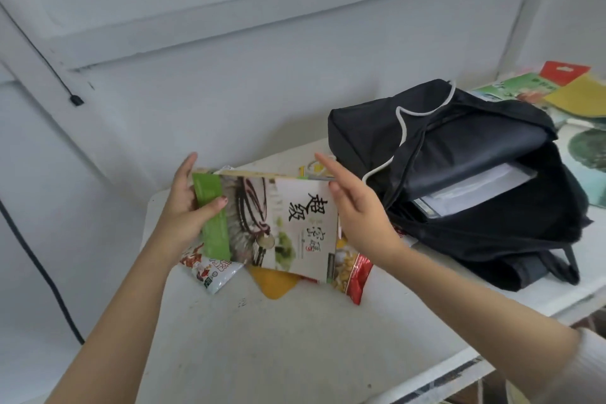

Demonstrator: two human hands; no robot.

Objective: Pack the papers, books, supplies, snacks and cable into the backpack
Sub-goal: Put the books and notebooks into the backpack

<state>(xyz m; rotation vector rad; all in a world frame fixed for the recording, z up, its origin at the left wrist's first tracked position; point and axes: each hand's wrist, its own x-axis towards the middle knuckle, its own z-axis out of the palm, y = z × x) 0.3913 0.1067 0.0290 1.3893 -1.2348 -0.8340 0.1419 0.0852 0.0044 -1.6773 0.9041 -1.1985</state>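
Observation:
A black backpack point(465, 180) lies open on the white table point(295, 338), with white papers point(475, 190) showing inside its mouth. A white cord point(401, 128) runs over its top. My left hand point(187, 207) grips the green left edge of a book point(278, 223) with black Chinese characters on its cover, thumb on top. The book is tilted up off the table. My right hand point(357, 207) touches its right edge with straight fingers. Beneath the book lie snack packets: a white and red one point(210, 269), a yellow one point(275, 282) and a red one point(355, 272).
More flat items, green, yellow and red point(564, 85), lie on the table behind the backpack at the far right. A white wall rises close behind the table. A black cable point(39, 269) hangs down the wall at left. The table's front edge runs at lower right.

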